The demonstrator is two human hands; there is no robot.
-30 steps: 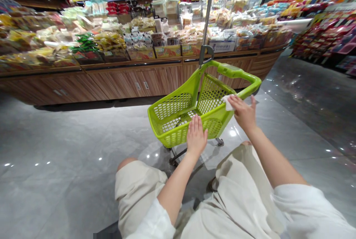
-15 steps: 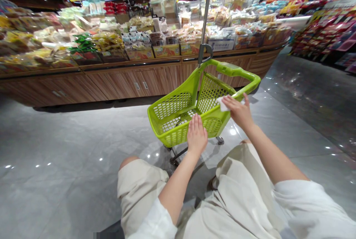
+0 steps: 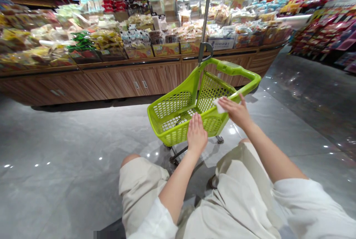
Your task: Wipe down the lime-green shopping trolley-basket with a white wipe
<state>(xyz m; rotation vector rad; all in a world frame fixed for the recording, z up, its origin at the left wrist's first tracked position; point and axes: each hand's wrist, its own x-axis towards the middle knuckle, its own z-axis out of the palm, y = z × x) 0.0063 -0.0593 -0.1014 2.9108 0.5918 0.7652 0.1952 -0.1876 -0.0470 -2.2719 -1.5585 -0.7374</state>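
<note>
A small lime-green shopping cart (image 3: 172, 134) with a perforated plastic basket stands in front of my knees. My left hand (image 3: 197, 133) rests on the basket's near rim, its fingers stretched out over the edge. Farther right along the same rim, my right hand (image 3: 236, 112) presses a folded white tissue or wipe (image 3: 219, 106) against the green plastic just below the handle (image 3: 251, 79). Its fingertips cover part of the tissue, and the thumb sticks up. The basket's inside shows only its slatted floor.
Behind the cart runs a wood-fronted display counter (image 3: 111, 83) heaped with packaged food. A grey pole (image 3: 207, 9) with a hook rises from the cart. More packets hang on a rack (image 3: 317, 35) at right. Shiny grey floor tiles (image 3: 69, 142) surround my legs.
My right hand has slid slightly left along the rim with the tissue, away from the handle. The left hand stays in place on the rim.
</note>
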